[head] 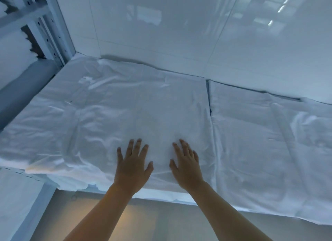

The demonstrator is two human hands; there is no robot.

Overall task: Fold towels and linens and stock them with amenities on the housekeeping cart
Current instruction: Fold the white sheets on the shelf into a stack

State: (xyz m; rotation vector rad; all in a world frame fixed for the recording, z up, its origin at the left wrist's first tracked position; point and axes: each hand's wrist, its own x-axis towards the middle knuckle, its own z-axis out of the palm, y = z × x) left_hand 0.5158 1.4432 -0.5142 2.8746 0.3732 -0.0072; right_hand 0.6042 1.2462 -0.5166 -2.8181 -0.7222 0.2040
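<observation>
A wrinkled white linen sheet [143, 115] is spread flat over the surface, its near edge hanging a bit over the front. Both palms are laid on it near that front edge: the left hand [133, 166] and the right hand [186, 167] are pressed down side by side, fingers straight and splayed, nothing gripped. A second white folded linen [269, 142] is laid just beside it on the right, a narrow seam showing between them. A glossy white tiled wall [179, 34] is seen behind. At the far left a white metal shelving rack [53, 30] is stacked with what are probably folded linens, kinda blurry.
</observation>
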